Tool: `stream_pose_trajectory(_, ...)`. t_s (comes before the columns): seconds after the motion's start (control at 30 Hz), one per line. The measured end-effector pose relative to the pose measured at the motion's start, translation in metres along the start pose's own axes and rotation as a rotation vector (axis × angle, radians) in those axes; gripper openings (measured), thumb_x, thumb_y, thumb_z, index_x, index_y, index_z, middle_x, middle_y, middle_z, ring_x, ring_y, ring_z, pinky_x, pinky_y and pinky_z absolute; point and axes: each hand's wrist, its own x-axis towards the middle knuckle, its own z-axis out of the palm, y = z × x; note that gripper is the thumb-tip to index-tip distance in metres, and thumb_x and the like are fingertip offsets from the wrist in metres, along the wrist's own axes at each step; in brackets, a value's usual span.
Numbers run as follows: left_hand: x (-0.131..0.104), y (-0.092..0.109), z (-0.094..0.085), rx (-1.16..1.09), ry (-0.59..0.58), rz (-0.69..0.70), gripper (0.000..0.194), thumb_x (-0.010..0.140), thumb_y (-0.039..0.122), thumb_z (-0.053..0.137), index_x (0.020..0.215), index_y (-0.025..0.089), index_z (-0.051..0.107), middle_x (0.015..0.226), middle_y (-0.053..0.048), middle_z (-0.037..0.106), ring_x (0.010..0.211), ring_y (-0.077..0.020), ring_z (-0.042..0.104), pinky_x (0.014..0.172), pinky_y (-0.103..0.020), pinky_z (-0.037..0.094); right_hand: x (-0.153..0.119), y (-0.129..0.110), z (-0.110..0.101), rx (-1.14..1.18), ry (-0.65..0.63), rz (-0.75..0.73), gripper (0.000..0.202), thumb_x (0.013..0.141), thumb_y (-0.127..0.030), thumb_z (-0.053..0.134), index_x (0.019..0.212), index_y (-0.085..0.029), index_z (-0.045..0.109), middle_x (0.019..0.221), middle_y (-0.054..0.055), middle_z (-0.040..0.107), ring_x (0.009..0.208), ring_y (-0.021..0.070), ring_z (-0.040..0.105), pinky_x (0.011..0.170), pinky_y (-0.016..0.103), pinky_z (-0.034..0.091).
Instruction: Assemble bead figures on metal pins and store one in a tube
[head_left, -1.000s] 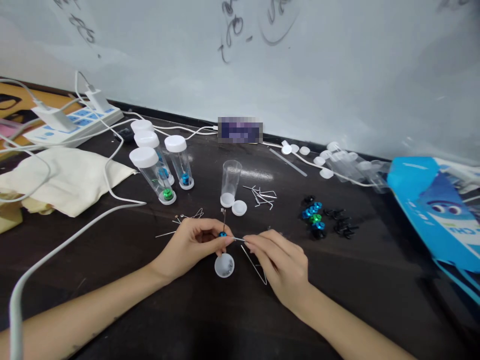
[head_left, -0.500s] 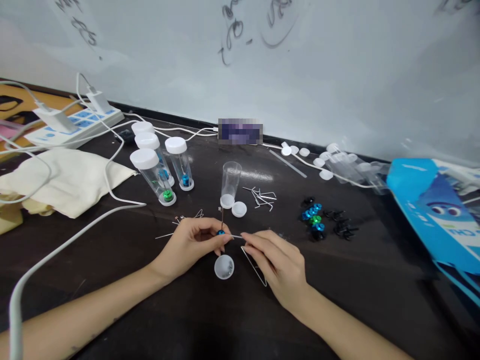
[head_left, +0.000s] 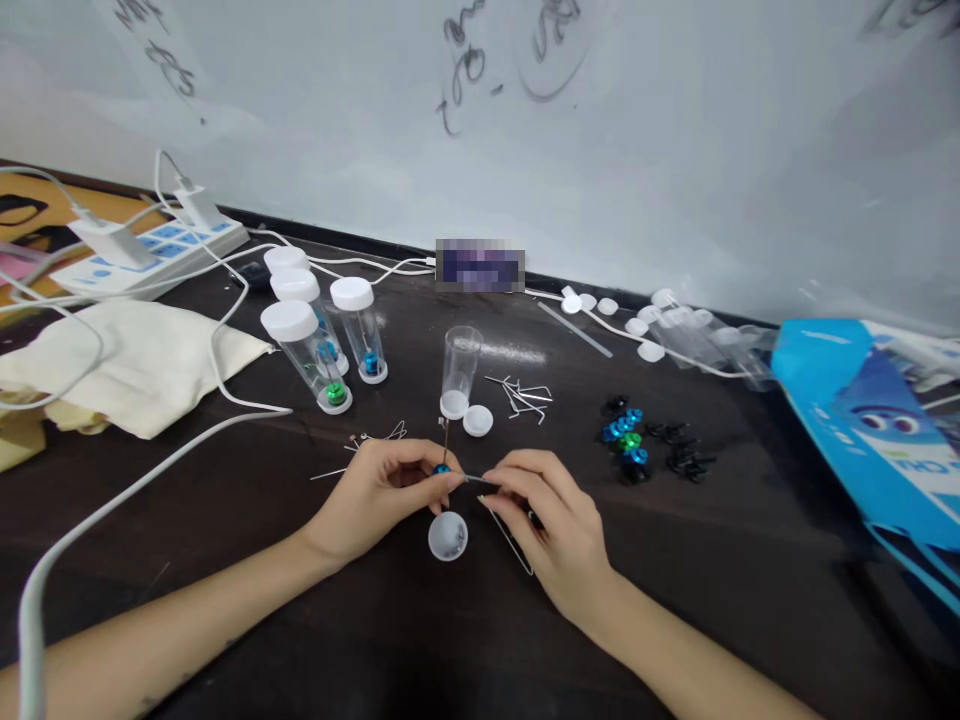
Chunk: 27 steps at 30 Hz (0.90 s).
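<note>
Thumb and fingers of my left hand [head_left: 382, 485] pinch a small blue metal piece [head_left: 441, 469]. A thin brownish rod [head_left: 446, 440] stands upright out of it. My right hand [head_left: 559, 530] is at the right, its fingertips on a thin metal rod [head_left: 478, 479] that runs across to the left fingertips; where it ends there is hidden. A bent metal wire [head_left: 516, 548] sticks out below the right fingers; whether they grip it I cannot tell. Just below the left fingertips is a small white cup [head_left: 448, 540] with small bits inside.
Capped clear tubes [head_left: 307, 350] stand at the left. An uncapped tube [head_left: 463, 360] and a white cap [head_left: 478, 420] are ahead, beside bent metal wires [head_left: 525, 398]. Blue, green and black pieces [head_left: 626, 430] lie right, near a blue bag [head_left: 847, 400]. A white cable [head_left: 112, 490] crosses the left.
The right fingers have loosened slightly and shifted along the thin rod, which looks a little more tilted. The left hand stays almost in place.
</note>
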Motion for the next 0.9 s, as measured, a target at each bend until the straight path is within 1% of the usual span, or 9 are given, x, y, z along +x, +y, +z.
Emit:
stream_pose_trajectory(0.07,-0.0005,-0.0001,0.0,-0.025,-0.003,-0.011,0.011,0.082,0.023,0.068,0.082,0.012,0.073,0.065,-0.001,0.066,0.055,-0.0089,0.057,0.057,-0.018,0.048,0.0002,-0.0002,-0.0002,-0.044,0.047,-0.037,0.019,0.091,-0.006,0.058,0.104,-0.018,0.066,0.105,0.008,0.058,0.085,0.0149,0.063,0.074,0.027,0.052)
stream_pose_trajectory(0.13,-0.0012,-0.0011,0.0005,-0.045,-0.01,-0.017,0.011,0.082,0.022,0.069,0.081,0.012,0.072,0.065,0.0,0.065,0.055,-0.0085,0.057,0.057,-0.018,0.048,0.0002,-0.0006,-0.0011,-0.049,0.06,-0.062,0.022,0.091,-0.003,0.057,0.103,-0.018,0.067,0.102,0.007,0.06,0.085,0.015,0.064,0.074,0.027,0.053)
stream_pose_trajectory(0.2,-0.0016,-0.0024,0.0012,-0.062,-0.016,-0.02,0.01,0.081,0.022,0.069,0.082,0.013,0.072,0.065,0.0,0.065,0.055,-0.0084,0.057,0.057,-0.018,0.048,0.0002,-0.001,-0.0024,-0.029,0.045,-0.083,0.021,0.091,-0.003,0.056,0.102,-0.017,0.067,0.095,0.006,0.063,0.084,0.0156,0.064,0.072,0.027,0.053)
stream_pose_trajectory(0.37,-0.0015,-0.0038,0.003,-0.06,-0.001,-0.009,0.01,0.079,0.022,0.071,0.082,0.013,0.073,0.064,0.0,0.066,0.054,-0.0086,0.056,0.055,-0.018,0.048,-0.0001,-0.0019,-0.0036,0.006,0.032,-0.095,0.018,0.093,-0.005,0.054,0.102,-0.014,0.066,0.084,0.006,0.065,0.073,0.0145,0.063,0.063,0.026,0.051)
stream_pose_trajectory(0.5,-0.0032,-0.0043,0.0031,-0.02,0.013,-0.006,0.012,0.078,0.023,0.072,0.083,0.012,0.073,0.068,-0.002,0.068,0.054,-0.0095,0.057,0.054,-0.019,0.048,-0.0008,-0.0031,-0.0024,0.022,-0.027,-0.044,0.016,0.093,-0.006,0.053,0.101,-0.013,0.065,0.073,0.002,0.063,0.061,0.0122,0.059,0.057,0.025,0.047)
stream_pose_trajectory(0.6,-0.0046,-0.0048,0.0031,0.0,0.007,0.01,0.012,0.079,0.023,0.071,0.083,0.012,0.074,0.072,-0.004,0.07,0.056,-0.0104,0.058,0.055,-0.02,0.049,-0.0017,-0.0029,-0.0015,0.013,-0.061,-0.03,0.016,0.094,-0.006,0.053,0.101,-0.013,0.065,0.071,0.002,0.062,0.058,0.0116,0.057,0.055,0.025,0.046)
stream_pose_trajectory(0.73,-0.0039,-0.0042,0.003,-0.026,0.001,0.006,0.011,0.079,0.022,0.07,0.084,0.012,0.073,0.074,-0.004,0.07,0.056,-0.0101,0.058,0.056,-0.02,0.05,-0.0029,-0.0015,-0.0002,0.012,-0.052,-0.038,0.015,0.093,-0.01,0.057,0.106,-0.013,0.063,0.077,0.003,0.065,0.062,0.0124,0.059,0.058,0.025,0.048)
stream_pose_trajectory(0.8,-0.0026,-0.0029,0.0025,-0.052,0.01,-0.002,0.011,0.08,0.022,0.07,0.083,0.012,0.073,0.071,-0.003,0.069,0.055,-0.0095,0.058,0.056,-0.019,0.05,-0.0031,-0.001,0.0004,0.016,-0.051,-0.048,0.019,0.092,-0.012,0.06,0.111,-0.013,0.062,0.085,0.005,0.066,0.07,0.0142,0.062,0.063,0.026,0.051)
stream_pose_trajectory(0.9,-0.0008,-0.0005,0.0015,-0.071,0.028,-0.008,0.011,0.08,0.022,0.069,0.083,0.012,0.073,0.067,-0.002,0.067,0.055,-0.0092,0.058,0.057,-0.018,0.049,-0.0025,-0.0009,0.0007,-0.001,-0.046,-0.083,0.026,0.09,-0.009,0.061,0.116,-0.014,0.061,0.093,0.008,0.066,0.082,0.0172,0.063,0.073,0.029,0.053)
